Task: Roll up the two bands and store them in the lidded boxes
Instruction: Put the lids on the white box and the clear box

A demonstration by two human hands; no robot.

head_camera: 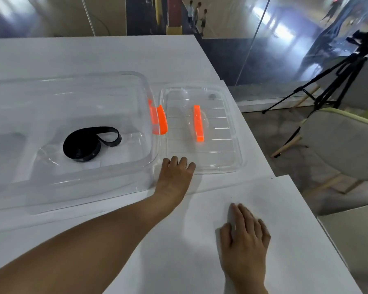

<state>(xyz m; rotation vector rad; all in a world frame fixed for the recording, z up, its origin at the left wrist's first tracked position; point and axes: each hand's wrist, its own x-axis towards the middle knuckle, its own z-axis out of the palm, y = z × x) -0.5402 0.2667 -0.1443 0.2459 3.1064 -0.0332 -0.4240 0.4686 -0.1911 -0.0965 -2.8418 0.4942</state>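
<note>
A clear plastic box with an orange clasp stands open on the white table. Inside it lies a loosely rolled black band, one end looping out to the right. To the right of the box lies its clear lid, flat, with an orange handle. My left hand reaches across to the lid's near left corner, fingertips curled at its edge; whether they grip it I cannot tell. My right hand rests flat on the table nearer to me, holding nothing. Only one band and one box are in view.
The white table ends close to the right of the lid. Beyond that edge stand a pale chair and a black tripod. A glass wall lies behind the table, with people far off.
</note>
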